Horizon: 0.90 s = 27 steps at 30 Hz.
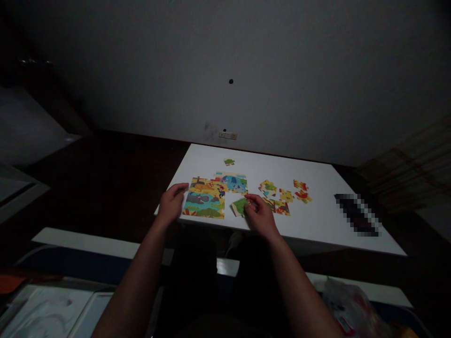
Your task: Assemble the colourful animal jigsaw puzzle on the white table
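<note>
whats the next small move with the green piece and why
Probably slide the green piece left against the joined puzzle block: the right hand pinches it just off that block's lower right corner, where a gap shows, while the left hand rests at the block's left edge.

Matt white table, printed cardboard puzzle pieces, smooth surface.
</note>
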Available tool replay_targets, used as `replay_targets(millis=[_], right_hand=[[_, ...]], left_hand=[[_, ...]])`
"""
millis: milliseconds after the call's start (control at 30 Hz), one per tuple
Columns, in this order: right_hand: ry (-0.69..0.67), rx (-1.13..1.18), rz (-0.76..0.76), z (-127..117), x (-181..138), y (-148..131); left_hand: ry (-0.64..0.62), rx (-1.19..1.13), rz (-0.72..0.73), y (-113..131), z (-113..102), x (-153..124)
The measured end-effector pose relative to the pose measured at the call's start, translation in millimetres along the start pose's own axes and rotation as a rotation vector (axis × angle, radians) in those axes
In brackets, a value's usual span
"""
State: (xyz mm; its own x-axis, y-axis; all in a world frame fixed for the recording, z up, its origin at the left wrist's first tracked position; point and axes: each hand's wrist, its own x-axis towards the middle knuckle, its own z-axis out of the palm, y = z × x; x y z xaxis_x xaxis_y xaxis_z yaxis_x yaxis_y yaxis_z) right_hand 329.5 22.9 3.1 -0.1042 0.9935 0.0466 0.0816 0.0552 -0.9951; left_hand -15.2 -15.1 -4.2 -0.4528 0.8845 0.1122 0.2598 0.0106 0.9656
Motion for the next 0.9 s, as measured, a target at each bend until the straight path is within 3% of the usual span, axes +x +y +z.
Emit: replay_targets(millis=[900], right_hand=[[0.057,0.025,-0.008,-5.2,2.9,-7.0]], left_hand=[[-0.023,0.139,0.018,3.0,-0.1,-2.5]])
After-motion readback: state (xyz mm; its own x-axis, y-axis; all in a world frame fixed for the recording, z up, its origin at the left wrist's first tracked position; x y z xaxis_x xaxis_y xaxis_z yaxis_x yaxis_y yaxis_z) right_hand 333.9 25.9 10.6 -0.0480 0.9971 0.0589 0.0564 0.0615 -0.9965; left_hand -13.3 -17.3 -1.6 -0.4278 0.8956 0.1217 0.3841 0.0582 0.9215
